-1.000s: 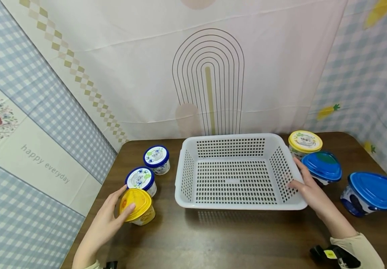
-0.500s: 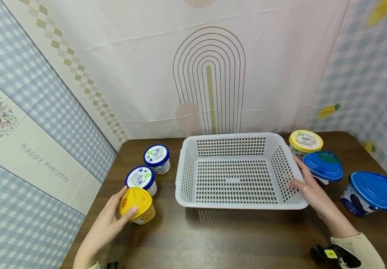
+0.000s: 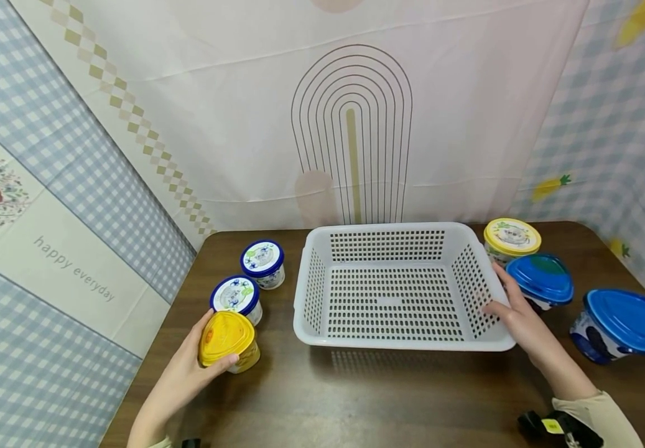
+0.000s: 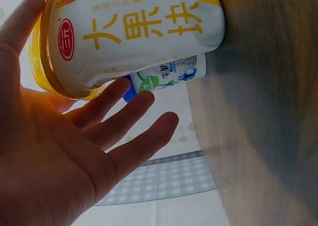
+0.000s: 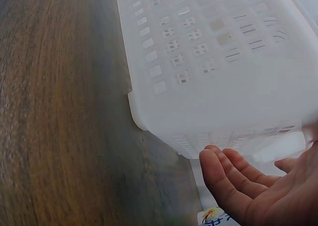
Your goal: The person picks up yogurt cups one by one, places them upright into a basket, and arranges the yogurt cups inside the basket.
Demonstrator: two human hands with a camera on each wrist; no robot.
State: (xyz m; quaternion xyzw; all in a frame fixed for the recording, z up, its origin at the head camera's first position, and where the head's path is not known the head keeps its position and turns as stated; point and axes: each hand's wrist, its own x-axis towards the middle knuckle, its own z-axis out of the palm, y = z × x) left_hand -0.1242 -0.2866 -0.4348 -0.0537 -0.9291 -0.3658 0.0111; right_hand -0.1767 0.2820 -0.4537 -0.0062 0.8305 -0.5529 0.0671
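My left hand (image 3: 188, 367) has its thumb and fingers around the lid of a yellow-lidded tub (image 3: 227, 339). The left wrist view shows this tub (image 4: 134, 32) standing on the table, printed with large yellow characters; the other fingers (image 4: 144, 146) stretch out beside it. My right hand (image 3: 518, 314) grips the right end wall of a white perforated basket (image 3: 395, 343), thumb inside and fingers outside. From the right wrist view, curled fingers (image 5: 233, 181) lie against the outer side of the basket (image 5: 223, 97). Nothing lies inside the basket.
Two blue-lidded round tubs, one nearer (image 3: 236, 295) and one farther (image 3: 263, 258), stand left of the basket. To its right are a yellow-lidded round tub (image 3: 512, 236) and two blue-lidded tubs, one smaller (image 3: 540, 278) and one larger (image 3: 627, 323). A cloth (image 3: 232, 93) hangs behind the table.
My left thumb has come down from over the yellow lid to the near side of the tub, and the hand has moved slightly right. The right hand keeps its grip on the basket.
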